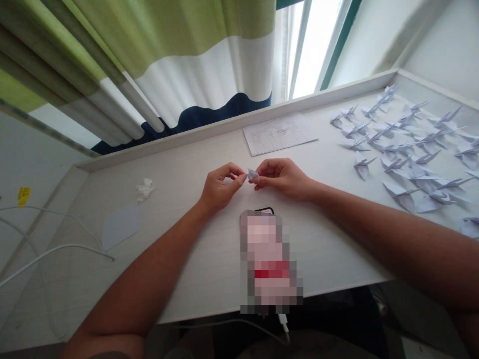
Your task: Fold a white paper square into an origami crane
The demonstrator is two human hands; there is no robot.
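Observation:
A small piece of folded white origami paper (253, 174) is held just above the desk, between my two hands. My right hand (281, 175) pinches it from the right, thumb in front and the other fingers curled behind. From the left, the thumb and index finger of my left hand (223, 184) close together at its pointed left end. Part of the paper is hidden by the right fingers. Nearer to me lies a phone (267, 212), its screen blurred out. Several finished white paper cranes (398, 167) stand grouped on the right side of the desk.
Behind my hands lies a stack of printed sheets (279, 134). A crumpled tissue (144, 189), a square of white paper (120, 227) and white cables (75, 247) are on the left. The white desk (194, 269) has a raised back edge below the curtain (168, 65).

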